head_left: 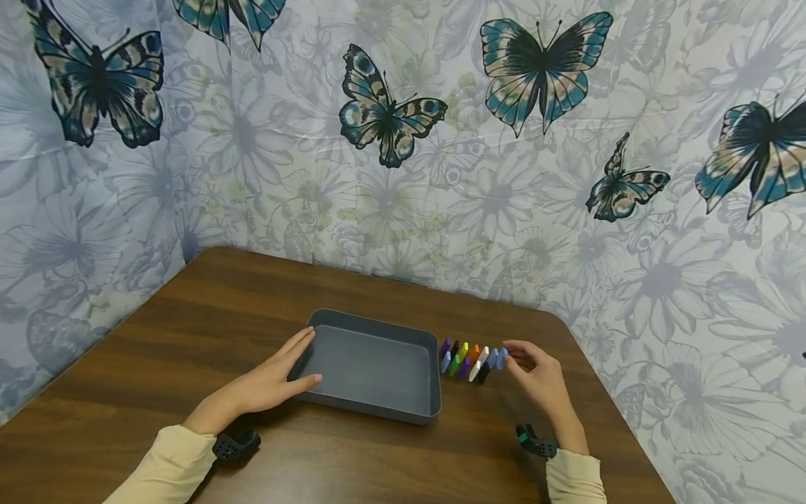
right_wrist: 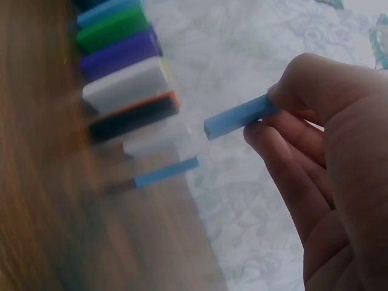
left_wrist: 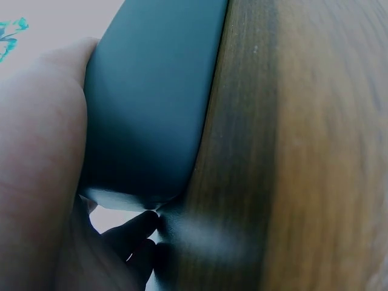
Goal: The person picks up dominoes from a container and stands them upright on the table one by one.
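Observation:
In the head view, my left hand (head_left: pixel 267 381) rests at the left end of a grey rectangular tray (head_left: pixel 371 411). Its fingers lie fairly straight along the left rim, and the thumb reaches over the edge. The left wrist view shows the tray's outer wall (left_wrist: pixel 151 103) close beside the thumb, with fingertips at its end. My right hand (head_left: pixel 538 374) pinches a light blue domino tile (right_wrist: pixel 239 118) between thumb and fingers. Below it, another blue tile (right_wrist: pixel 167 173) stands at the end of two rows of upright coloured tiles, among them a green tile (right_wrist: pixel 112 30) and a white tile (right_wrist: pixel 124 85).
The tile rows run along the right side of the tray on a brown wooden table (head_left: pixel 252 294). Behind the table hangs a pale floral backdrop (head_left: pixel 504 231) printted with butterflies. Each wrist wears a black band (head_left: pixel 236 446).

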`<state>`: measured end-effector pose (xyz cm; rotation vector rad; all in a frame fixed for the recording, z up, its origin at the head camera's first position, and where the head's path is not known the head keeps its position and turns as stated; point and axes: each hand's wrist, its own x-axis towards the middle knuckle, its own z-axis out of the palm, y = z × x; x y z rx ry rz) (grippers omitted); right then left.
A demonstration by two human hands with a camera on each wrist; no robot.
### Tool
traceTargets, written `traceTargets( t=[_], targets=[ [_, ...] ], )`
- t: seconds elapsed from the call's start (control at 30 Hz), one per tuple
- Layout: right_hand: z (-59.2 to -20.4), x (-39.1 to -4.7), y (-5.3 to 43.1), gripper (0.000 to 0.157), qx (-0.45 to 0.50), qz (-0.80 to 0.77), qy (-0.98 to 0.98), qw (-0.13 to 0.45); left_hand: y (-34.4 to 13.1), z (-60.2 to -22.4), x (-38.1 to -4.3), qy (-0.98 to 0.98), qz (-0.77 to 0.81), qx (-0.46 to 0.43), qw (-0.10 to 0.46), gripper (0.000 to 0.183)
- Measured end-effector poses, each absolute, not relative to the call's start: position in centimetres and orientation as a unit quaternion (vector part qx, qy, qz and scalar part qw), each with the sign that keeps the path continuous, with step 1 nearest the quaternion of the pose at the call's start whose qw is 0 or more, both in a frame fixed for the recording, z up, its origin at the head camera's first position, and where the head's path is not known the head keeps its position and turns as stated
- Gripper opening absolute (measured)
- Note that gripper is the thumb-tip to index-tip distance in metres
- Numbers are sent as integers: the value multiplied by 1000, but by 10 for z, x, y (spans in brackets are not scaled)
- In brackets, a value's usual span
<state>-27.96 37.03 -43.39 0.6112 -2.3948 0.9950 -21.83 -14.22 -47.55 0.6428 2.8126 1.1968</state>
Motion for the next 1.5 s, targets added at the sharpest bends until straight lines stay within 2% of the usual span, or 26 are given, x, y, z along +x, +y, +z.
traceTargets(
  t=[0.27, 1.1, 1.33, 1.5],
  targets=[
    [-447, -282, 379, 25, 206, 338, -899, 190, -141, -478, -221, 900, 382, 212, 5, 94],
    [-458, -291, 374, 26, 186, 295, -925, 149, -145, -476, -217, 899, 389, 200, 9, 94],
    [-451, -286, 376, 26, 192, 284, -927, 153, -144, -476, -217, 900, 386, 202, 6, 94],
    [-444, -279, 375, 27, 201, 266, -921, 201, -143, -479, -217, 899, 390, 201, 10, 94]
  ],
)
